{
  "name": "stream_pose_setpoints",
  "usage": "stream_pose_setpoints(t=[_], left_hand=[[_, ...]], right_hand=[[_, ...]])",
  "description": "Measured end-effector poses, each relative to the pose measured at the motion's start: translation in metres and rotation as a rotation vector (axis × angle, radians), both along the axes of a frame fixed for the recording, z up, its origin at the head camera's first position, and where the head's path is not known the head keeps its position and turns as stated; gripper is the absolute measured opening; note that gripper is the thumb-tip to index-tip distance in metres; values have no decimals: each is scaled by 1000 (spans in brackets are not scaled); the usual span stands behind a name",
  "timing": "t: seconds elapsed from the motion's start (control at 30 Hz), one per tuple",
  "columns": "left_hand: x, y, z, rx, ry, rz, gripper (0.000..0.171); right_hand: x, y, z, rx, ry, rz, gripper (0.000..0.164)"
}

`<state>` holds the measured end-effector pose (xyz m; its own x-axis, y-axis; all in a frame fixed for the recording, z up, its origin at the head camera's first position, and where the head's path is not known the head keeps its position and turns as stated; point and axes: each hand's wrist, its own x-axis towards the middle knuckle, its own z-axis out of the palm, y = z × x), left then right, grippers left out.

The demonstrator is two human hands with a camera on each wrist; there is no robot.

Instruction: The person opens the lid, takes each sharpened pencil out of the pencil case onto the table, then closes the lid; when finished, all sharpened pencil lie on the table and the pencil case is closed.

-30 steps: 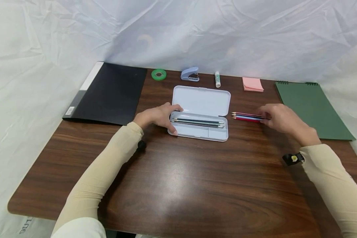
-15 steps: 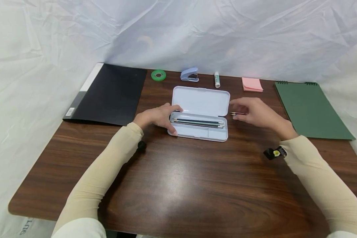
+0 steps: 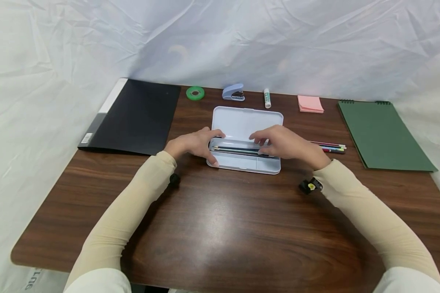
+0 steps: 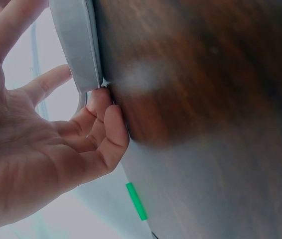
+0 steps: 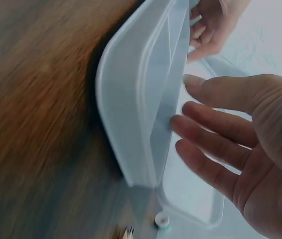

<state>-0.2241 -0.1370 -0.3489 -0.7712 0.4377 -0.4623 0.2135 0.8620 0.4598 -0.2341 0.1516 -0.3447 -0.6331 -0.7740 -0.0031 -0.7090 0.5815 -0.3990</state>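
Pencil case: the white pencil case (image 3: 238, 161) is lying open in front of you, its lid (image 3: 238, 124) leaning away beyond the tray.
Left hand: your left hand (image 3: 196, 143) is gripping the case's left end, thumb at the front corner and fingers reaching round behind, probably because you are steadying it.
Right hand: your right hand (image 3: 284, 142) is hovering over the case's right half, fingers loosely parted, with nothing showing between them; whether a fingertip is touching a pencil, you cannot tell.
Rear compartment: dark pencils (image 3: 234, 149) are lying lengthwise in the case, at least one sharpened tip pointing to its left end; the long slot is seemingly keeping them parallel.
Front compartments: a divider is splitting the case's near strip into a long left section and a short right one, and no pencil is showing in either.
Loose pencils: a coloured bundle (image 3: 331, 147) is resting right of the case, partly hidden by your wrist, sharpened tips facing the case.
Beyond the case: a green tape roll (image 3: 189, 94), blue stapler (image 3: 232, 92), glue stick (image 3: 267, 98) and pink sticky notes (image 3: 310, 103) are sitting in a row.
Either side: a black folder (image 3: 135, 116) is lying left of the case, a green spiral pad (image 3: 388, 136) right.
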Motion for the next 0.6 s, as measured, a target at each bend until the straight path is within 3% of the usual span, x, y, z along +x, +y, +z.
stream_pose_setpoints(t=[0.23,0.6], left_hand=[[-2,1,0,-2,1,1,93],[-1,0,-2,5,13,-10,93]], right_hand=[[2,-18,1,81,21,25,37],[3,-36,3,204,127,27,32]])
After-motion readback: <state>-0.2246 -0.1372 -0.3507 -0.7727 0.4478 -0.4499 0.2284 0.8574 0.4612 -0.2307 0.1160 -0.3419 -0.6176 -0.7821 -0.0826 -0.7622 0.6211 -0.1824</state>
